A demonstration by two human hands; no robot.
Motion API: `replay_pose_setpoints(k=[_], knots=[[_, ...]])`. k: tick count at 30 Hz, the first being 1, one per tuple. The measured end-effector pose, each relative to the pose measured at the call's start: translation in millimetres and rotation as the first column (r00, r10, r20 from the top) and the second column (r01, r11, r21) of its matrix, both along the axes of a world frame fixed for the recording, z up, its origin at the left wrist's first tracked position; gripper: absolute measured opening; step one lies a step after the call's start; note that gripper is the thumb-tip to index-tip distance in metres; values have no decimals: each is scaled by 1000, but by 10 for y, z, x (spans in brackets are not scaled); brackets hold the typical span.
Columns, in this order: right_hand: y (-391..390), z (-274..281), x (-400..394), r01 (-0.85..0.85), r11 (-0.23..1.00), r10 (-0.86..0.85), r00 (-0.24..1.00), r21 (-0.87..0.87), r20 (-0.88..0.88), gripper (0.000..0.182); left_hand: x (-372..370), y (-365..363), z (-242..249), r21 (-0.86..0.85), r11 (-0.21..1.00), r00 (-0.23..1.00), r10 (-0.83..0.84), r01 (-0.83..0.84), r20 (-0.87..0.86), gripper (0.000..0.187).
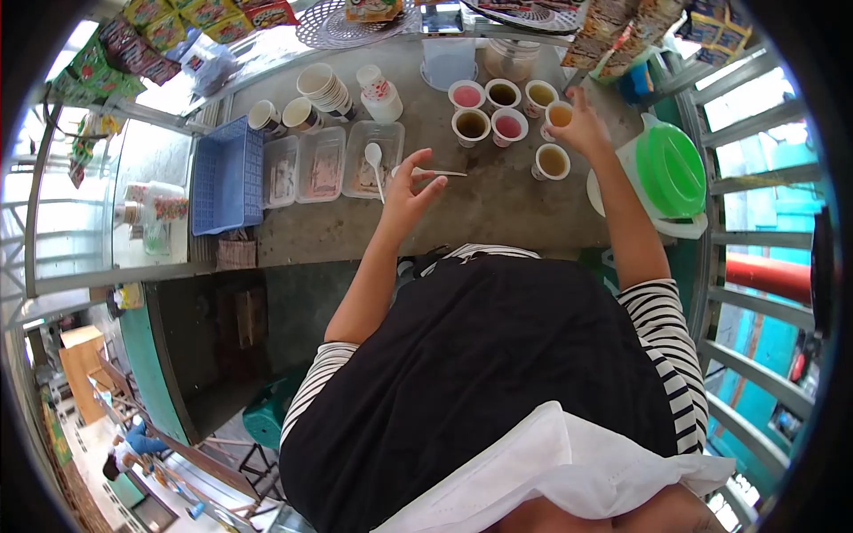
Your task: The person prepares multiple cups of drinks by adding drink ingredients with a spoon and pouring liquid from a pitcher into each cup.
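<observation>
My right hand (585,129) curls its fingers and thumb around a paper cup of amber drink (559,115). Several more filled cups stand close by on the counter: two pink drinks (508,127), a dark brown one (471,126), and others in yellowish and brown tones. Nearest me is a cup of light brown drink (551,162). My left hand (410,195) hovers over the counter, thumb and fingers apart. A white plastic spoon (449,173) passes behind its fingers and appears to lie on the counter. Another white spoon (374,158) rests in a clear plastic tub (360,182).
Right of the cups stands a pitcher with a green lid (668,169). Two more tubs (321,165), stacked paper cups (322,87) and a blue basket (227,178) occupy the left side. Snack packets (613,35) hang above. A person (133,449) is in the background, lower left.
</observation>
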State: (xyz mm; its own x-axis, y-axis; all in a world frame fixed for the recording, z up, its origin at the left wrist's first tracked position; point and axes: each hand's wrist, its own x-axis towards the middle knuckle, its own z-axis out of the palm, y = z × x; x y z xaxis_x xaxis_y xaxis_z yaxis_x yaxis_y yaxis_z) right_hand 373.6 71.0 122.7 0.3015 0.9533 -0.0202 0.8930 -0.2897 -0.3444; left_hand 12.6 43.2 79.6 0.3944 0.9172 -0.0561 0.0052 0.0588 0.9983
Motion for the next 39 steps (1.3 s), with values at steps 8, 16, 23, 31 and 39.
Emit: replay_pose_setpoints(k=[8, 16, 23, 31, 39], knots=[[6, -285, -130, -13, 1000, 12, 997, -20, -73, 81, 18, -81, 10, 28, 990, 989, 136, -138, 52, 58], [9, -418, -81, -35, 998, 31, 996, -49, -79, 88, -223, -83, -16, 31, 974, 973, 224, -226, 51, 57], [-6, -457, -120, 65, 994, -75, 990, -85, -122, 94, -642, 9, 36, -31, 978, 978, 208, -207, 31, 56], [158, 88, -1052, -54, 759, -126, 966, 649, 228, 36, -1573, 271, 276, 19, 986, 987, 163, -163, 16, 55], [1244, 107, -3246, -545, 646, 640, 768, 535, 10, 26, -2512, 401, 411, 84, 981, 984, 176, -174, -23, 52]])
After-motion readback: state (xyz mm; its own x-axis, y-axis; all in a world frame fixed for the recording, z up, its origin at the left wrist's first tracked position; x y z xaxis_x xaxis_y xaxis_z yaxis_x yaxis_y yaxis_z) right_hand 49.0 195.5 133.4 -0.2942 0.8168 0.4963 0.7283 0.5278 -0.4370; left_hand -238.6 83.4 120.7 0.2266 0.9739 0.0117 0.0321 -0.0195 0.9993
